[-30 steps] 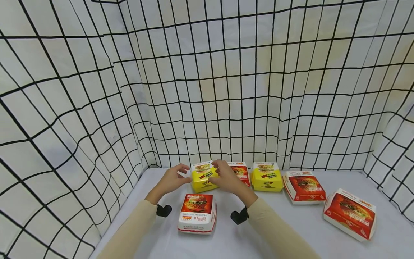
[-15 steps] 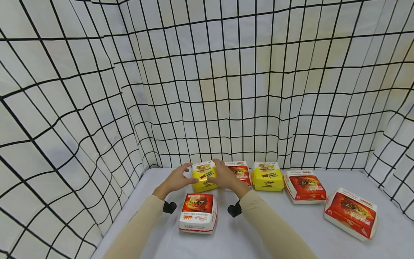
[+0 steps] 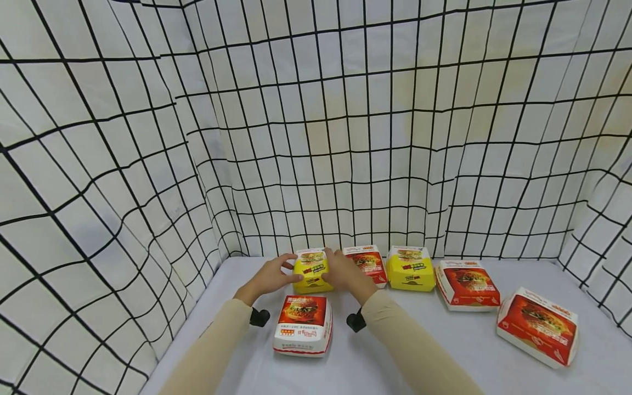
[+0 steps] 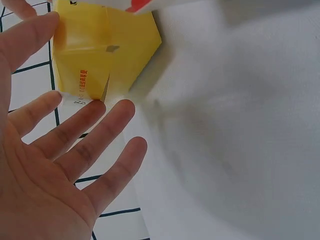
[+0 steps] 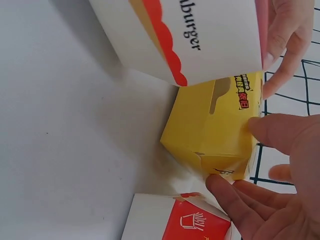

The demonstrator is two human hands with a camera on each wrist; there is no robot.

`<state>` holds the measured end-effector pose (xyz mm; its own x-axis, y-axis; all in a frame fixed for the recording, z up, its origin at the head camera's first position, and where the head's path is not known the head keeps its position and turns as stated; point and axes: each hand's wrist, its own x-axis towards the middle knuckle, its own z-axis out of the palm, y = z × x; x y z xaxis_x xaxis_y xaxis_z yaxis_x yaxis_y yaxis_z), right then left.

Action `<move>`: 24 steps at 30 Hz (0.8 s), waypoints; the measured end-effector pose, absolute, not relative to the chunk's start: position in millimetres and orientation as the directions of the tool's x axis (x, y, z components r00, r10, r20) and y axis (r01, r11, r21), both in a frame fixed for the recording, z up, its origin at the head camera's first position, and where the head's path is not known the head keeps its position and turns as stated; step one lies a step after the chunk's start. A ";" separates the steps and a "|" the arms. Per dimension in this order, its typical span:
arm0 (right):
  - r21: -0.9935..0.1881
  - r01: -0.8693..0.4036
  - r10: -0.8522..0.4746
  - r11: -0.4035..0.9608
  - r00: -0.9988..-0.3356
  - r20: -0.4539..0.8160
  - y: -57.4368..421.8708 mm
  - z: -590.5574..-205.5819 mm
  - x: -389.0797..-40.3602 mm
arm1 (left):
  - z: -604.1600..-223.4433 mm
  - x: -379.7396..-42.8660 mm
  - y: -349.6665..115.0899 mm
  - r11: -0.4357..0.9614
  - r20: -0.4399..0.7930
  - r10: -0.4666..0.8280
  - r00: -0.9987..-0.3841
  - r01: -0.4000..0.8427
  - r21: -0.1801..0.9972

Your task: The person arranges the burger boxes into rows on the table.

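Observation:
A yellow burger box [image 3: 310,270] sits at the back of the white table, between my two hands. My left hand [image 3: 270,275] is at its left side, thumb touching the box and the other fingers spread fairly straight in the left wrist view. At its right side my right hand [image 3: 345,274] pinches a corner, with the thumb on the printed top and fingertips against the side, as the right wrist view shows. Nearer to me, between the forearms, lies a red and white burger box [image 3: 302,323]; neither hand touches it.
Right of my right hand stand another red burger box [image 3: 366,263], a second yellow box [image 3: 411,269] and a red box [image 3: 467,285]. Further right lies an angled red box [image 3: 538,326]. Black-gridded white cloth [image 3: 375,137] walls off the back and sides.
Both hands have closed in on the yellow box from its two sides. The box has turned slightly and now sits straighter. The other boxes stay in place.

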<state>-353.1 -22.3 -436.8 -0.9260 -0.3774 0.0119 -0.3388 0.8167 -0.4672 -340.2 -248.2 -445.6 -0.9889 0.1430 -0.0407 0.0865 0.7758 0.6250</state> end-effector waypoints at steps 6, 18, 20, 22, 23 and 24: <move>-0.396 -0.361 -0.381 0.844 -0.924 0.031 -22.9 -438.6 -349.7 | -447.0 -339.3 -248.5 0.774 -0.045 0.138 -0.989 0.079 0.628; -0.334 -0.408 -0.414 0.850 -0.909 0.057 -21.3 -440.1 -344.7 | -447.2 -336.7 -251.8 0.766 -0.049 0.143 -0.989 0.079 0.638; -0.329 -0.413 -0.418 0.849 -0.906 0.060 -21.5 -440.6 -344.3 | -447.1 -336.7 -252.5 0.765 -0.052 0.141 -0.989 0.076 0.639; -0.325 -0.418 -0.422 0.848 -0.904 0.062 -21.7 -441.1 -343.8 | -446.9 -337.1 -253.6 0.765 -0.050 0.145 -0.988 0.080 0.638; -0.325 -0.420 -0.424 0.847 -0.904 0.062 -21.9 -441.2 -343.3 | -447.2 -337.1 -254.2 0.765 -0.051 0.143 -0.988 0.078 0.640; -0.323 -0.422 -0.425 0.847 -0.903 0.063 -22.0 -441.2 -342.9 | -447.4 -337.2 -254.9 0.764 -0.050 0.144 -0.988 0.079 0.641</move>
<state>-342.9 -22.0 -441.2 -0.9029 -0.4252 0.0628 -0.4215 0.8474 -0.3230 -337.2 -254.9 -447.4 -0.9884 0.1438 -0.0499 0.0788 0.7638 0.6406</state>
